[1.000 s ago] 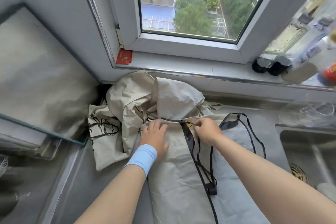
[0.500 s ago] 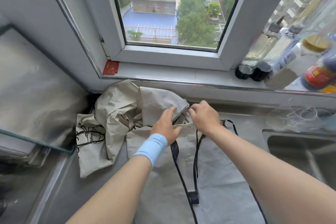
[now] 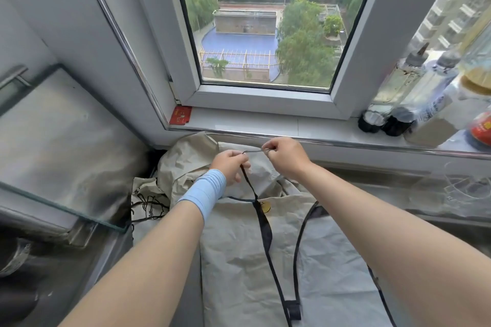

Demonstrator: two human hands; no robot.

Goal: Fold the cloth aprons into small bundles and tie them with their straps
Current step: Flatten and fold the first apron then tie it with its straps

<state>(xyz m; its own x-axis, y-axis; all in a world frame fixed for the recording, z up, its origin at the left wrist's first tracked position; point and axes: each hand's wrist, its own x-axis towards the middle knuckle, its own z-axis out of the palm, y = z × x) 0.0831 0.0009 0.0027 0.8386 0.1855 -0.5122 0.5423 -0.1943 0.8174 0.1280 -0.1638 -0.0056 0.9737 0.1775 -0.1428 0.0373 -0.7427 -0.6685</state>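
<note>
A beige cloth apron point(image 3: 239, 260) lies spread flat on the steel counter in front of me. Its black strap point(image 3: 261, 223) runs up from a buckle near the bottom edge to my hands. My left hand point(image 3: 231, 166), with a light blue wristband, grips the strap where it rises off the cloth. My right hand point(image 3: 284, 155) pinches the strap's end, and a short length is stretched level between the two hands above the cloth. More crumpled beige aprons point(image 3: 183, 167) are heaped behind, against the wall under the sill.
A glass stove cover point(image 3: 61, 146) stands tilted at the left. Several bottles and jars point(image 3: 414, 109) crowd the window sill at the right. A clear plastic item point(image 3: 467, 186) lies on the counter at the right. A red card point(image 3: 180, 115) sits on the sill corner.
Both hands have lifted off the cloth, drawing the black strap up. The strap is now taut between them. The camera has tilted up toward the window.
</note>
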